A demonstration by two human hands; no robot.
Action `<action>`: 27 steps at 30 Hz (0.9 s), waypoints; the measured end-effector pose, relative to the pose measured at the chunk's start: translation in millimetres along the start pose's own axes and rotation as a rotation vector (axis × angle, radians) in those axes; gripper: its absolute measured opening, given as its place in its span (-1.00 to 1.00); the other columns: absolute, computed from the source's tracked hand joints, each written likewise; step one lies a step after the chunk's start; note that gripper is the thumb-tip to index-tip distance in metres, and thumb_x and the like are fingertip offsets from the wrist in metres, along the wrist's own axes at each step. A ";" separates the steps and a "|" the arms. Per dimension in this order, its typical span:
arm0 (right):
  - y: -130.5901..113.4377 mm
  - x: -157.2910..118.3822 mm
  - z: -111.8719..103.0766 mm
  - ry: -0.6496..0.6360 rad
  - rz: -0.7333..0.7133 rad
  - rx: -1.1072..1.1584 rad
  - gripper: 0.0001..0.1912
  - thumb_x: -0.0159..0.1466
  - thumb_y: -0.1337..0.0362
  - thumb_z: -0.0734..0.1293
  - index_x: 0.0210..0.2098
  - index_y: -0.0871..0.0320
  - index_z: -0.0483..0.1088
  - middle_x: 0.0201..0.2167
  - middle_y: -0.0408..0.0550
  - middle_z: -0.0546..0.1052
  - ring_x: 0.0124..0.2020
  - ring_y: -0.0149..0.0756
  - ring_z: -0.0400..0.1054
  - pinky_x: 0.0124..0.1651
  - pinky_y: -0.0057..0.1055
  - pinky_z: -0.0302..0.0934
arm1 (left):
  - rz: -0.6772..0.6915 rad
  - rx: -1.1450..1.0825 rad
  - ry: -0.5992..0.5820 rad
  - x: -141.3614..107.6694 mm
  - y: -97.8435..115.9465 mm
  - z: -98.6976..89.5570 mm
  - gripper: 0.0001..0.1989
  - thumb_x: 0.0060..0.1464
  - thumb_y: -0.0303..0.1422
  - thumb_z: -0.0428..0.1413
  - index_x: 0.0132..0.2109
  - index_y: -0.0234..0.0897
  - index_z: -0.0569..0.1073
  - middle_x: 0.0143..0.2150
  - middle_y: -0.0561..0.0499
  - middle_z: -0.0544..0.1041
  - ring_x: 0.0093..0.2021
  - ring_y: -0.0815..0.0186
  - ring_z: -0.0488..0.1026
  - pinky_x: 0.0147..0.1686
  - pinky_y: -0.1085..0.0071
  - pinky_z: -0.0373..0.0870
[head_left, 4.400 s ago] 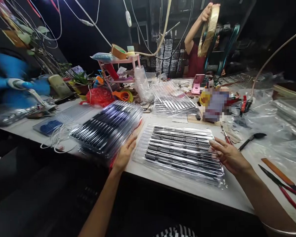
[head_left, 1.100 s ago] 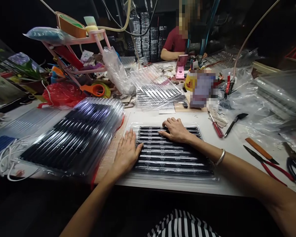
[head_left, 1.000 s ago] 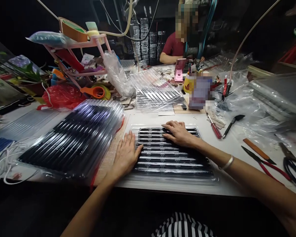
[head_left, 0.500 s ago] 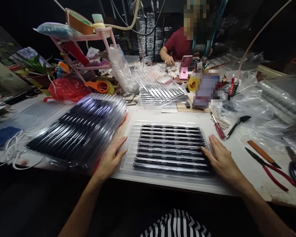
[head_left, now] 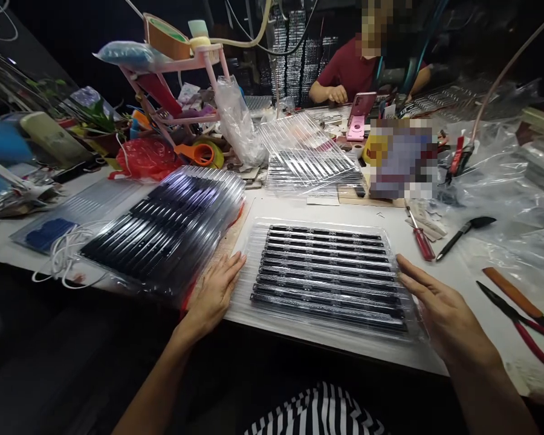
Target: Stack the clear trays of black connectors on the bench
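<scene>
In front of me lies a clear plastic tray (head_left: 249, 272) with several black strips (head_left: 326, 266) in parallel rows. At its left edge, my left hand (head_left: 215, 290) rests with fingers stretched out and holds nothing. My right hand (head_left: 439, 302) is open beside the tray's right edge, thumb and fingers apart; whether it touches the rim I cannot tell. To the left of my left hand sits a stack of clear trays (head_left: 163, 229) filled with black strips.
Screwdriver (head_left: 421, 238), black-handled tool (head_left: 462, 235) and red-handled cutters (head_left: 521, 320) lie on the right. More clear trays (head_left: 308, 157) stand behind, near a pink rack (head_left: 204, 60). Across the table sits a person in a red shirt (head_left: 349, 66). White cable (head_left: 70, 251) lies left.
The view has turned left, so everything sits further right. My right hand has come off the strips to the tray's outer right side. My left hand stays by the left edge.
</scene>
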State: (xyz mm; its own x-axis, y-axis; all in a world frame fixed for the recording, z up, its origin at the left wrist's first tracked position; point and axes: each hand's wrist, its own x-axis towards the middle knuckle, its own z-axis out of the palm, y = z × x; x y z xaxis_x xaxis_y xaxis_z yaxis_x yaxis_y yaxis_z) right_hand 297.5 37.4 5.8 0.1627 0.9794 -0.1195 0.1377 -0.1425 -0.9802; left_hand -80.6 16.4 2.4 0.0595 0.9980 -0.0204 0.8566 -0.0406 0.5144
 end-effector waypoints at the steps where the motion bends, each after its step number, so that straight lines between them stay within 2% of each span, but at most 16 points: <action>1: -3.6 -0.6 -0.2 -0.011 -0.009 0.018 -0.48 0.14 -0.02 0.36 0.04 0.05 0.39 0.20 -0.01 0.27 0.25 -0.03 0.02 0.26 -0.02 -0.11 | -0.001 0.009 -0.007 -0.1 -0.2 -1.2 -0.53 0.27 -0.21 -0.22 0.27 -0.14 0.19 0.35 -0.03 0.11 0.36 0.15 -0.08 0.27 -0.01 -0.06; 4: -14.8 -2.9 -0.5 0.006 -0.024 0.080 -0.60 0.12 0.05 0.37 -0.06 -0.01 0.46 0.15 -0.03 0.33 0.24 -0.04 0.05 0.26 -0.03 -0.10 | -0.008 0.032 -0.023 0.0 1.0 -3.6 -0.53 0.27 -0.18 -0.21 0.26 -0.10 0.20 0.36 -0.03 0.07 0.36 0.13 -0.09 0.26 -0.01 -0.06; 6: -20.8 -5.1 -2.1 0.044 -0.031 0.137 -0.61 0.14 0.11 0.35 -0.02 -0.05 0.43 0.14 -0.06 0.34 0.20 -0.04 0.13 0.24 -0.05 -0.03 | -0.003 0.045 -0.031 0.0 3.9 -3.3 -0.53 0.27 -0.18 -0.21 0.26 -0.09 0.19 0.36 -0.03 0.07 0.36 0.15 -0.08 0.26 0.01 -0.04; 11: -27.3 -10.2 -8.5 -0.005 -0.103 0.244 -0.46 0.20 0.25 0.28 0.17 -0.19 0.19 0.29 -0.12 0.10 0.07 0.05 0.29 0.13 0.00 0.20 | -0.010 0.032 -0.058 0.5 13.7 -0.2 -0.52 0.27 -0.16 -0.23 0.28 -0.10 0.16 0.38 -0.03 0.00 0.37 0.15 -0.16 0.27 0.04 -0.08; 14: -26.6 -9.0 -12.6 -0.021 -0.119 0.322 -0.41 0.21 0.32 0.25 0.21 -0.15 0.12 0.23 0.01 0.21 0.04 0.10 0.32 0.10 0.08 0.22 | 0.004 -0.037 -0.047 2.0 16.7 -3.3 -0.52 0.25 -0.13 -0.18 0.26 -0.08 0.20 0.40 0.00 -0.05 0.38 0.12 -0.20 0.28 0.03 -0.14; 17: -22.9 -5.9 -22.2 0.085 -0.235 0.377 -0.47 0.25 0.34 0.23 0.21 -0.03 0.19 0.16 0.10 0.31 0.12 0.09 0.23 0.18 0.08 0.15 | 0.012 -0.275 0.145 4.7 17.4 -11.5 -0.51 0.25 -0.14 -0.15 0.27 -0.15 0.19 0.37 -0.03 0.06 0.35 0.17 -0.03 0.29 0.16 -0.08; 20: -15.8 -4.2 -38.1 0.210 -0.338 0.364 -0.53 0.30 0.30 0.16 0.20 0.08 0.25 0.23 0.02 0.22 0.25 0.00 0.00 0.30 -0.09 -0.05 | -0.051 -0.498 0.395 7.2 19.0 -18.8 -0.49 0.25 -0.15 -0.14 0.23 -0.33 0.24 0.25 -0.13 0.29 0.25 0.20 0.20 0.24 0.25 0.08; 22: -9.0 -4.4 -48.9 0.233 -0.300 0.323 -0.54 0.33 0.22 0.10 0.21 0.04 0.25 0.27 -0.09 0.15 0.28 -0.04 -0.10 0.31 -0.16 -0.08 | -0.061 -0.500 0.430 8.5 22.1 -19.6 -0.53 0.23 -0.16 -0.09 0.14 -0.38 0.35 0.16 -0.14 0.40 0.19 0.18 0.28 0.21 0.25 0.14; 25: 1.6 -5.6 -59.2 0.264 -0.169 0.315 -0.56 0.32 0.16 0.10 0.15 -0.13 0.30 0.27 -0.24 0.13 0.28 -0.04 -0.11 0.29 -0.16 -0.07 | -0.010 -0.385 0.349 10.6 28.3 -13.6 -0.60 0.20 -0.20 -0.04 0.04 -0.37 0.44 0.07 -0.12 0.48 0.11 0.17 0.37 0.16 0.24 0.22; 27: 6.0 -5.7 -61.3 0.336 -0.082 0.431 -0.57 0.25 0.23 0.16 0.08 -0.06 0.39 0.24 -0.22 0.20 0.29 -0.10 -0.09 0.31 -0.19 -0.12 | 0.045 -0.314 0.323 12.8 31.7 -7.5 -0.63 0.20 -0.23 -0.03 0.02 -0.35 0.46 0.05 -0.12 0.50 0.08 0.18 0.39 0.13 0.22 0.25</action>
State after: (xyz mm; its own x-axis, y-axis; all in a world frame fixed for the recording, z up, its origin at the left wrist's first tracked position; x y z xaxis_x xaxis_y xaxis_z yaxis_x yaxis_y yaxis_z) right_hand 357.3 22.2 10.3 0.4808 0.8753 -0.0525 -0.2380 0.0727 -0.9685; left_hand -56.4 28.3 24.9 -0.1127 0.9615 0.2504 0.6568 -0.1170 0.7450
